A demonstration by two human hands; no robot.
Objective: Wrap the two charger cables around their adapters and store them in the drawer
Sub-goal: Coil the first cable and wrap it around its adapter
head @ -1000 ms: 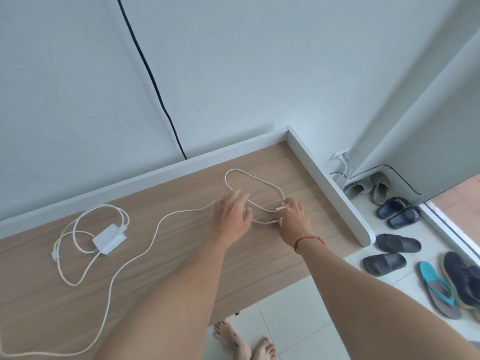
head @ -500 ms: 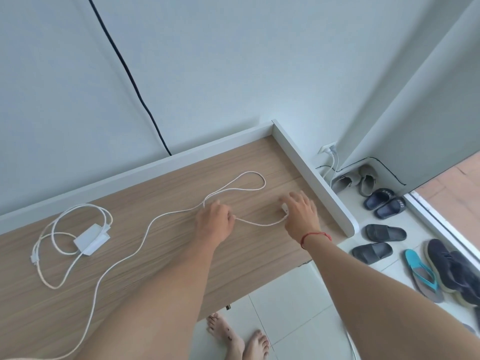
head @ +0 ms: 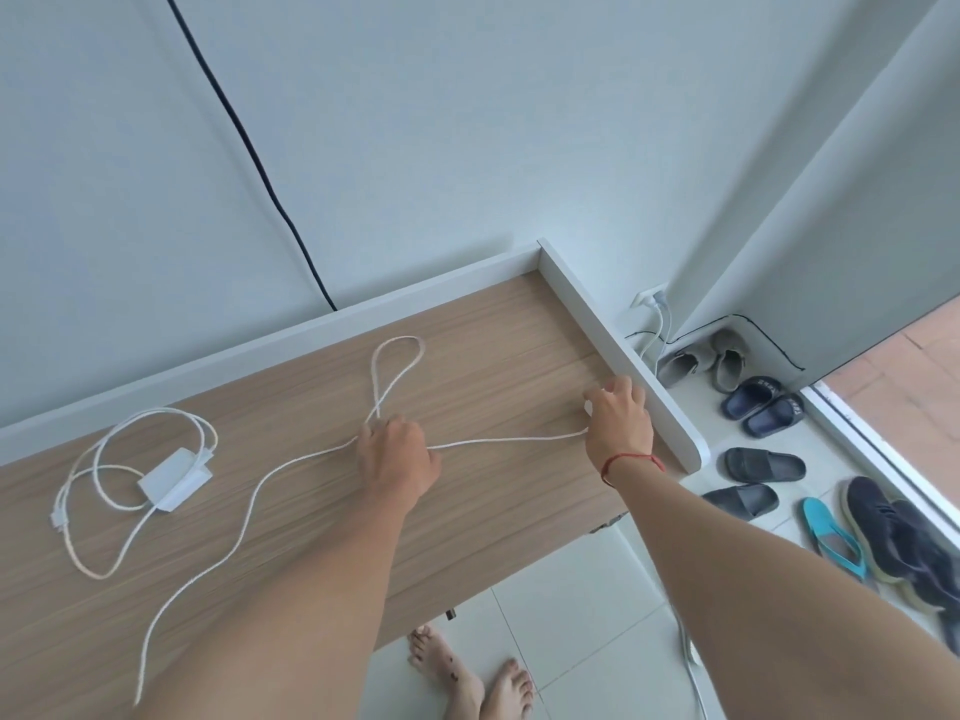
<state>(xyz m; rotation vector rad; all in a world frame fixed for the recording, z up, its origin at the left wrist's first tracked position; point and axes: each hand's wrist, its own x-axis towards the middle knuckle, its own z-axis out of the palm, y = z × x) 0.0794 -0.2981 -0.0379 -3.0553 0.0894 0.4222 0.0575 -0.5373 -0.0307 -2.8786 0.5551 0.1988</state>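
The left hand (head: 397, 454), in the middle of the frame, has its fingers curled down on the white cable (head: 509, 440), at the place where a narrow loop crosses itself. The right hand (head: 618, 423), at centre right, grasps the end of the same cable, which runs straight between both hands. At the left, the second cable (head: 161, 410) lies in loose loops with its white adapter (head: 174, 478) among them. Everything rests on a wooden desk top (head: 493, 345) against a pale wall (head: 467, 122). Slippers (head: 763, 465) stand on the tiled floor (head: 571, 615) at the right.
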